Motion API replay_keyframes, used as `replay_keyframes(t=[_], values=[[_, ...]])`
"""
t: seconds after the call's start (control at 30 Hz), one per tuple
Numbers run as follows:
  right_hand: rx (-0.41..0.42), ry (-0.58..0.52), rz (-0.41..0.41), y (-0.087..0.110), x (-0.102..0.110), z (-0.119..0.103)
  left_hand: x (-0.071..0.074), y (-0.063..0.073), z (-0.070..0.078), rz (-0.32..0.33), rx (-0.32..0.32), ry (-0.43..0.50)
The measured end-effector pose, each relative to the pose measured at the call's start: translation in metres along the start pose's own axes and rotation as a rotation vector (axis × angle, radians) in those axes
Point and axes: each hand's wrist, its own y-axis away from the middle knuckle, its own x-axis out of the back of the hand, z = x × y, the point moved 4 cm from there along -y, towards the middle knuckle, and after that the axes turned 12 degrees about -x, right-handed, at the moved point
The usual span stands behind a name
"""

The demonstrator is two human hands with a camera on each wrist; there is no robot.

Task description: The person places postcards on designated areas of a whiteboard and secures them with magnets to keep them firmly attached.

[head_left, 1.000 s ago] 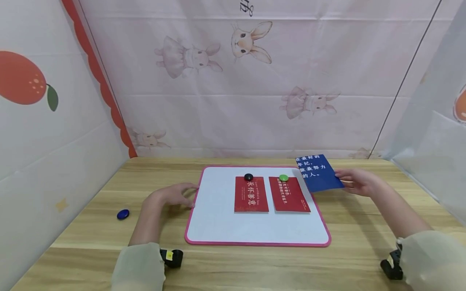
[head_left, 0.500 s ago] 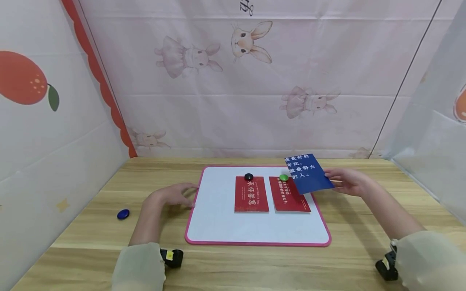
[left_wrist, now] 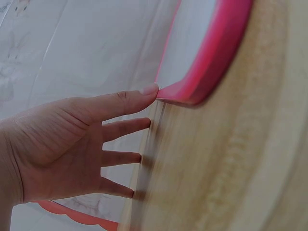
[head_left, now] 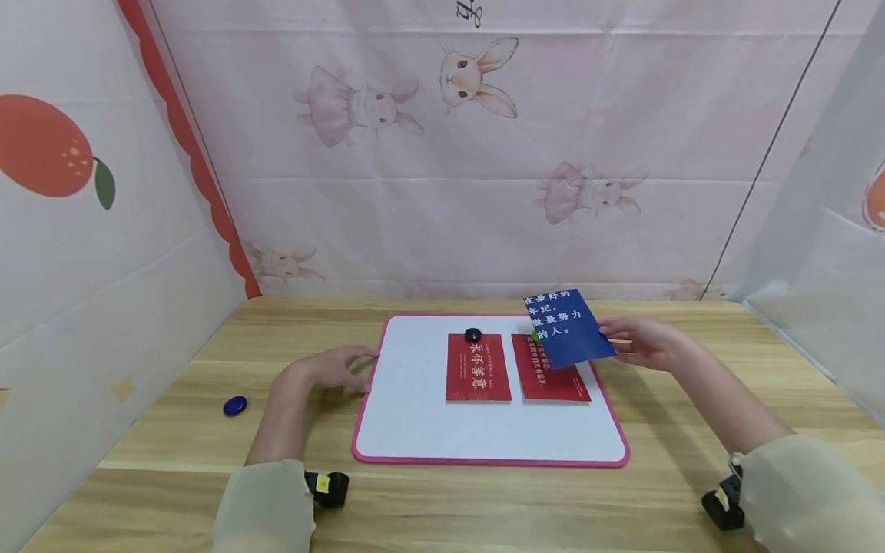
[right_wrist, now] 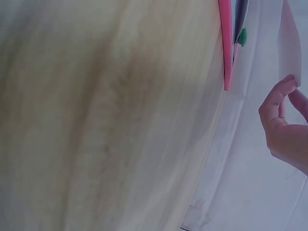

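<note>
A blue card [head_left: 572, 334] with white writing is pinched at its right edge by my right hand [head_left: 643, 343], raised over the right part of a pink-edged whiteboard [head_left: 408, 430]. It overlaps a red card [head_left: 563, 388] and most of the green magnet [head_left: 535, 336] there. Left of that lies another red card [head_left: 477, 376] with a black magnet [head_left: 473, 335] at its top edge. My left hand [head_left: 332, 369] rests at the board's left edge, fingers straight and spread; in the left wrist view its thumb [left_wrist: 149, 89] touches the pink frame.
A blue magnet [head_left: 235, 405] lies on the wooden table [head_left: 173, 476], left of my left forearm. Behind the table stands a pale curtain [head_left: 442, 230] printed with rabbits, and similar walls rise on both sides.
My right hand has carried the blue card leftward, from the board's right edge to over the right red card, now covering most of the green magnet. The left hand has stayed in place.
</note>
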Motion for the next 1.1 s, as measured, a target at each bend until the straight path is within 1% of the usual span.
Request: replay_keyframes(t=[0.33,0.47,0.6,0.8,1.1], values=[[-0.01,0.008,-0.002,0.0,-0.019,-0.006,0.002,-0.002,-0.001,-0.001,-0.003,-0.012],[-0.015,0.006,0.017,0.0,-0.025,-0.008,0.002,-0.002,0.0,-0.003,-0.008,-0.02],[-0.012,0.005,0.018,-0.002,-0.03,-0.008,0.002,-0.003,-0.001,-0.003,-0.006,-0.02],[-0.02,-0.006,0.014,-0.004,-0.038,-0.006,0.002,-0.002,0.0,-0.003,-0.005,-0.016],[-0.033,-0.006,-0.02,-0.007,-0.054,-0.009,0.001,0.0,0.001,-0.002,0.0,-0.011]])
